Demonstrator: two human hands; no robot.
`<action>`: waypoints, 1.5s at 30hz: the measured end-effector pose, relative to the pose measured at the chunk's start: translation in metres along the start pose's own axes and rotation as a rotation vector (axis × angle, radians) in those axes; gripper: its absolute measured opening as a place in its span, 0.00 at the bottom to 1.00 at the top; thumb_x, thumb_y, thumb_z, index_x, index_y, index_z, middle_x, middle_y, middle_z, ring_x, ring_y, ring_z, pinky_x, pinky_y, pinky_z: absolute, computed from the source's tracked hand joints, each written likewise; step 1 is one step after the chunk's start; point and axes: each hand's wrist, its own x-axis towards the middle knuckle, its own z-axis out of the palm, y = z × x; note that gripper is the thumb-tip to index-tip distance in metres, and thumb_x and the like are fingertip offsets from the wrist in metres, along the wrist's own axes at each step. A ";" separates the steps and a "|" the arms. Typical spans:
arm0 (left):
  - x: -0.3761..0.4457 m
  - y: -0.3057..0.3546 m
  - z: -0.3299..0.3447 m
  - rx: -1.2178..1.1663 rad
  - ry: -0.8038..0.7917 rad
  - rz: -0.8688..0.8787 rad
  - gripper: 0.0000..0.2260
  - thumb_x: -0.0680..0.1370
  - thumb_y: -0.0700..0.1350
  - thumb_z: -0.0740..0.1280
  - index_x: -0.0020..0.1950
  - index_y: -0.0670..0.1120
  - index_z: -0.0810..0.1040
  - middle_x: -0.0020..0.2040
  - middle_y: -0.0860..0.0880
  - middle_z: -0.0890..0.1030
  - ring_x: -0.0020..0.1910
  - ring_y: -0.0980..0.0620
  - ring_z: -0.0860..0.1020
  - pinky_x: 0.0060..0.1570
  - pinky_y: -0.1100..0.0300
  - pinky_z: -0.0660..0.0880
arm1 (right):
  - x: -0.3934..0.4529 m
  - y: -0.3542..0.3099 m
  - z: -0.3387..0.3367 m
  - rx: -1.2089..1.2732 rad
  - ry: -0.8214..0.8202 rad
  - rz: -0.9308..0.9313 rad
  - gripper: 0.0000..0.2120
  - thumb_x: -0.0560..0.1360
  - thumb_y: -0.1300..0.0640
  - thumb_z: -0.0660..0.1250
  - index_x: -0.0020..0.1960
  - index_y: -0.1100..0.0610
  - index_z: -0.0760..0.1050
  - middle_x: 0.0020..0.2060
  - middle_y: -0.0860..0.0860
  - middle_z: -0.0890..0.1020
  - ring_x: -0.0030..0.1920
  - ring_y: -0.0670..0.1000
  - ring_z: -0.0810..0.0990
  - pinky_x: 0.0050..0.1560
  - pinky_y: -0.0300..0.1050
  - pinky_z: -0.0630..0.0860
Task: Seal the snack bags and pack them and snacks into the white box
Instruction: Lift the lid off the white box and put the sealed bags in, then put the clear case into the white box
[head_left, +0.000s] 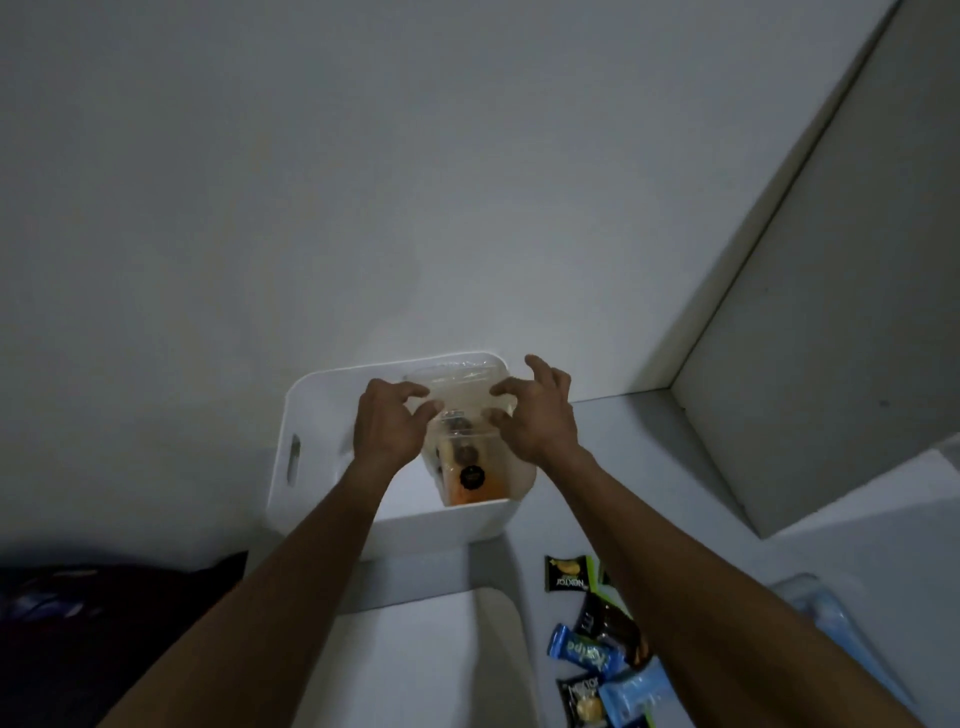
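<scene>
Over the white box (311, 415), both my hands are on one clear snack bag (457, 400). My left hand (387, 423) has its fingers curled, pinching the bag's top edge on the left side. My right hand (540, 415) is half open, thumb and forefinger nipping the bag's top on the right, the other fingers spread and lifted. The bag stands upright inside the box, toward its right half; dark round snacks and something orange show through the plastic, plus a round black label (471, 477). Can't tell if the bag's seal is closed. A second clear bag or layer seems to sit behind it against the far wall of the box, too blurry to be sure.

The box has a slot handle (294, 460) in its left wall and sits on a white tabletop (613, 467), pushed up against a plain white wall (363, 182). A white panel (831, 312) juts out on the right. A white rounded lid or board (457, 654) lies near me, between my forearms. Dark cloth (93, 623) at lower left.

Loose wrapped snacks (602, 649) lie on the table under my right forearm: I count about six, two black Nextar packs, one dark brown, three blue, some partly hidden. A pale blue clear plastic thing (815, 603) sits at far right, unclear what.
</scene>
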 end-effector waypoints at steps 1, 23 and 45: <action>-0.006 0.005 -0.007 -0.019 0.007 0.010 0.16 0.74 0.54 0.72 0.58 0.48 0.83 0.58 0.42 0.77 0.56 0.45 0.78 0.57 0.54 0.75 | -0.007 -0.002 -0.007 0.029 0.016 0.004 0.18 0.76 0.47 0.70 0.65 0.49 0.77 0.76 0.52 0.59 0.75 0.56 0.53 0.68 0.57 0.67; -0.199 0.134 0.082 -0.327 -0.144 0.090 0.18 0.74 0.52 0.72 0.61 0.45 0.80 0.54 0.44 0.80 0.48 0.51 0.78 0.47 0.61 0.70 | -0.227 0.185 -0.158 0.282 0.211 0.261 0.13 0.75 0.51 0.71 0.59 0.52 0.81 0.52 0.50 0.84 0.50 0.47 0.81 0.43 0.33 0.73; -0.341 0.241 0.372 0.269 -0.315 0.038 0.34 0.76 0.64 0.61 0.78 0.55 0.54 0.79 0.50 0.55 0.78 0.45 0.50 0.74 0.39 0.51 | -0.293 0.464 -0.114 0.426 0.032 0.322 0.27 0.79 0.45 0.64 0.75 0.54 0.66 0.70 0.50 0.72 0.67 0.46 0.70 0.66 0.36 0.63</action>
